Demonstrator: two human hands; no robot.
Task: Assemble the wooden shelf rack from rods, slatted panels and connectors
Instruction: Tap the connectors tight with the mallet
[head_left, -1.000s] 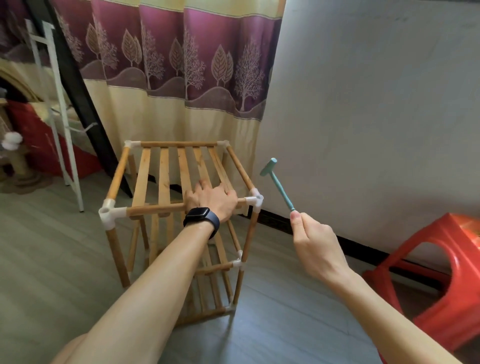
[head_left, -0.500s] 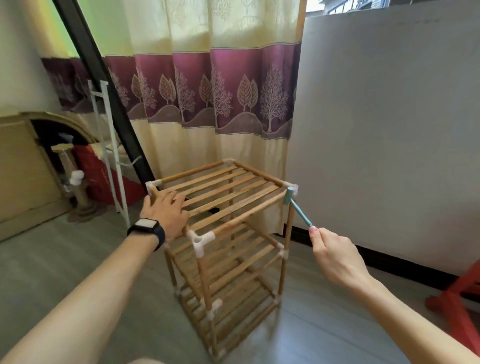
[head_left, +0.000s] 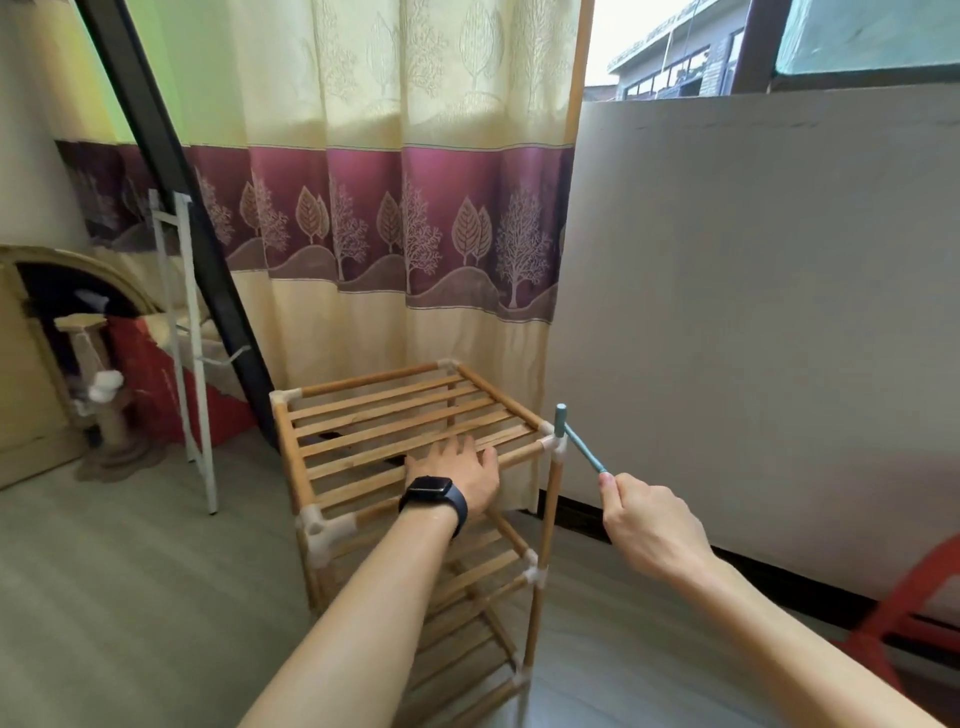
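The wooden shelf rack (head_left: 384, 415) stands upright on the floor, with slatted tiers joined by white plastic connectors. My left hand (head_left: 454, 475), wearing a black watch, lies flat on the top panel's front rail with fingers spread. My right hand (head_left: 649, 522) grips the handle of a small teal hammer (head_left: 574, 439). The hammer's head sits on the top front-right connector (head_left: 551, 441). The lower tiers are partly hidden behind my left forearm.
A patterned curtain (head_left: 405, 234) hangs directly behind the rack and a white wall panel (head_left: 753, 312) stands at the right. A red plastic stool (head_left: 914, 613) sits at the right edge. A white metal frame (head_left: 189, 332) and a cat scratching post (head_left: 98, 384) stand at the left.
The view has swung and the rack now appears turned. My left hand shifted from the left corner to the front rail. The hammer stays at the front-right connector.
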